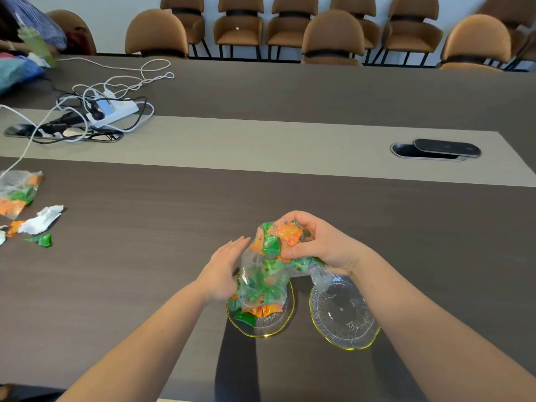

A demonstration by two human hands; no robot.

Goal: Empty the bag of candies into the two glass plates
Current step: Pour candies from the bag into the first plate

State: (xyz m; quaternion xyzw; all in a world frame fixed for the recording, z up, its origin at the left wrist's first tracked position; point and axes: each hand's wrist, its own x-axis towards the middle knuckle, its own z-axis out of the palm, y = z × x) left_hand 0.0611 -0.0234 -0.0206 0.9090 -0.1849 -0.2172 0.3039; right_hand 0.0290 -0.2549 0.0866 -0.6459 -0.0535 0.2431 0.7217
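1. The right hand [319, 242] is gripping the upturned bottom of a clear plastic bag [266, 271], fingers curled tight around the bunched film and the orange and green candies [278, 236] packed inside it.
2. The left hand [223, 268] is resting flat against the bag's 9 o'clock side, fingers straight and together, pressing rather than grasping.
3. The bag is hanging mouth-down over the left glass plate [278, 326], its open end touching the pile there.
4. Wrapped candies are lying in that plate, green ones toward 8 o'clock and orange ones at the centre, with more sitting in the bag just above them.
5. The right glass plate [345, 314] is sitting just beside the left one at its 3 o'clock, holding no candy; a loose fold of the bag is draping over its rim at 11 o'clock.
6. Both plates are clear with a yellow-green scalloped edge, standing on the dark wood-grain tabletop [145, 256].
7. Far off at 9 o'clock a second bag of candies [17, 192] is lying near the tabletop's edge, with torn white wrappers [43, 219] and a stray green candy [43, 239] beside it.
8. At 11 o'clock a white power strip [116, 110] is sitting in a tangle of black and white cables.
9. At 2 o'clock an oval cable hatch [435, 150] is lying half open in the pale centre strip.
10. Brown chairs [333, 36] are lining the far side at 12 o'clock.
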